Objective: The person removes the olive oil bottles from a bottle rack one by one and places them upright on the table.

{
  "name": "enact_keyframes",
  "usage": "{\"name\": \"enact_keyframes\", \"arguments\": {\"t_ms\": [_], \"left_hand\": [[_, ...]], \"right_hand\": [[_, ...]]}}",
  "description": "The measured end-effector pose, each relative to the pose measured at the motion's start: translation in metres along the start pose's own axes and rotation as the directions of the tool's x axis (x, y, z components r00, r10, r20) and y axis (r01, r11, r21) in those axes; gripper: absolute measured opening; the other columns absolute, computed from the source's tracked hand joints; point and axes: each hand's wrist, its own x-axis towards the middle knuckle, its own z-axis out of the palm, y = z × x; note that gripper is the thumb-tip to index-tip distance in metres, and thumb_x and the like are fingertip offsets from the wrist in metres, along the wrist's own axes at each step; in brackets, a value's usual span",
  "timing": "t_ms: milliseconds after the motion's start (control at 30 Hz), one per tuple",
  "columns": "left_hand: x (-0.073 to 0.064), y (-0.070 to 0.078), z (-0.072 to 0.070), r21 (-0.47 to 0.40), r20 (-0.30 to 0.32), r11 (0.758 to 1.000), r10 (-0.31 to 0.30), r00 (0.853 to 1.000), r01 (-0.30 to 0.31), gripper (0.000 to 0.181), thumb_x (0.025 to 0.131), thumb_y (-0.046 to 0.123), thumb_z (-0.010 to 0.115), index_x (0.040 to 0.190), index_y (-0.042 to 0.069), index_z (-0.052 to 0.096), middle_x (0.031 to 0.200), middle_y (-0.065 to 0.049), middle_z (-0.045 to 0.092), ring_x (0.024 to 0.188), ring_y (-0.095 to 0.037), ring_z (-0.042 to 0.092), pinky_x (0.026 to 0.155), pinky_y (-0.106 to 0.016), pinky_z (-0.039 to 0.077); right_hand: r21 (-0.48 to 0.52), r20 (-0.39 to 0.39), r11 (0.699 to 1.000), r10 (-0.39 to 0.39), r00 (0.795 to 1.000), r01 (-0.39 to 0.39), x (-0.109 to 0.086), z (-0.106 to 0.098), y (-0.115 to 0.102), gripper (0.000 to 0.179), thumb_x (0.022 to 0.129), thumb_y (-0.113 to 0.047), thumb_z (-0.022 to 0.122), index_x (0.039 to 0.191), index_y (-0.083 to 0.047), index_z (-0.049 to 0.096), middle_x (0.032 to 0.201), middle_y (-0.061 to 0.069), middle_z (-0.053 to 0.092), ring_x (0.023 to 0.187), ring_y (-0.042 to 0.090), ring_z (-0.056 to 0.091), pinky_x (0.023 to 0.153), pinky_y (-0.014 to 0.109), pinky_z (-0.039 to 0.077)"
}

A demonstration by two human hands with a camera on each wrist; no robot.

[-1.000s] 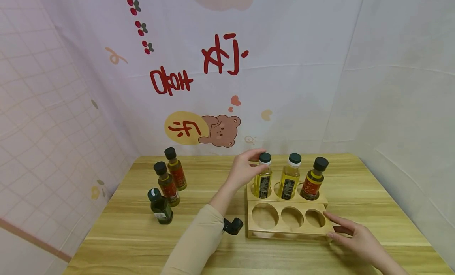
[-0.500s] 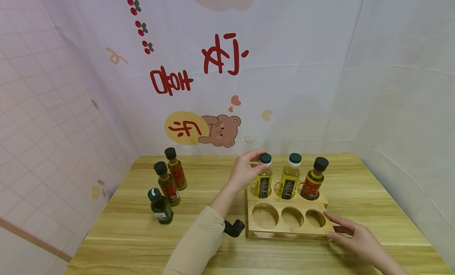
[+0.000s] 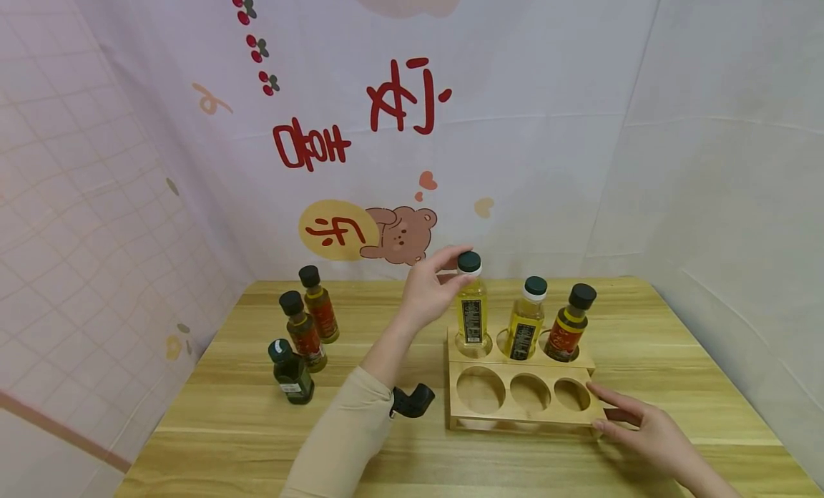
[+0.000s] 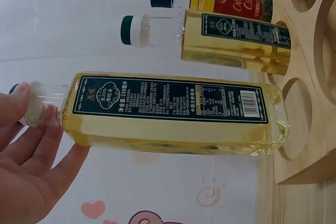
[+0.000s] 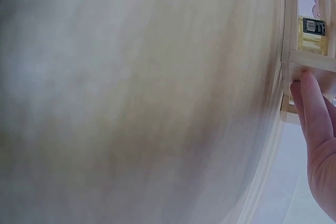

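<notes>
My left hand [image 3: 433,287] pinches the white-and-green capped neck of a clear bottle of yellow oil [image 3: 473,323]. That bottle stands upright over the back left hole of a two-tier wooden bottle rack [image 3: 523,369]; in the left wrist view its base [image 4: 281,119] is raised out of the hole. My right hand [image 3: 644,435] rests its extended fingers on the rack's right end, and the right wrist view shows fingers [image 5: 314,108] laid against the wood. A second yellow oil bottle [image 3: 526,326] and a red-labelled olive oil bottle [image 3: 565,335] sit in the other back holes.
Left on the wooden table [image 3: 225,426] stand two red-labelled bottles [image 3: 304,337] [image 3: 323,313] and a small dark green bottle [image 3: 292,376]. Three vacant holes line the rack's front tier. A black strap mount [image 3: 413,401] juts from the left wrist. A printed cloth [image 3: 541,162] hangs behind.
My left hand has raised the yellow oil bottle out of the back left hole, moving up and slightly left. The right hand stays at the rack's end.
</notes>
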Motion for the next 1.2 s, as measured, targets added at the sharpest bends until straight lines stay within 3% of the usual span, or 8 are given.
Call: {"name": "enact_keyframes", "arguments": {"t_ms": [267,633,867,1200], "left_hand": [[-0.005,-0.005,-0.021,0.045,-0.018,0.999,-0.011,1.0,0.012,0.044,0.087,-0.003,0.072,0.13,0.005,0.064,0.112,-0.011,0.067,0.103,-0.023,0.065,0.089,-0.028,0.055],[-0.021,-0.02,-0.057,0.047,-0.071,0.993,-0.102,0.992,0.106,0.043,0.088,-0.005,0.07,0.13,0.005,0.064,0.119,-0.014,0.065,0.108,-0.028,0.064,0.093,-0.038,0.054],[-0.03,-0.032,-0.082,0.1,-0.086,0.984,-0.137,0.987,0.145,0.043,0.091,-0.004,0.067,0.133,0.006,0.061,0.12,-0.015,0.063,0.11,-0.031,0.062,0.096,-0.043,0.052],[-0.041,-0.049,-0.11,0.176,-0.145,0.949,-0.238,0.96,0.262,0.044,0.094,-0.001,0.066,0.136,0.007,0.059,0.125,-0.016,0.061,0.116,-0.03,0.059,0.1,-0.043,0.049]], "right_hand": [[-0.019,-0.002,1.0,0.01,1.0,-0.01,0.0,0.0,0.0,0.059,0.087,-0.019,0.077,0.141,-0.005,0.055,0.127,-0.022,0.055,0.094,0.007,0.068,0.07,0.023,0.057],[-0.003,0.004,1.0,0.015,1.0,-0.015,0.002,0.0,0.0,0.059,0.088,-0.015,0.076,0.142,-0.004,0.054,0.129,-0.022,0.054,0.095,0.007,0.068,0.071,0.023,0.057],[-0.002,0.009,0.999,0.033,0.999,-0.033,0.002,-0.001,-0.002,0.06,0.088,-0.019,0.077,0.141,-0.005,0.055,0.127,-0.022,0.055,0.095,0.006,0.068,0.071,0.023,0.057],[-0.016,-0.01,1.0,0.016,1.0,-0.016,0.0,0.001,-0.001,0.059,0.087,-0.018,0.077,0.14,-0.004,0.056,0.127,-0.023,0.054,0.093,0.005,0.068,0.07,0.022,0.056]]}}
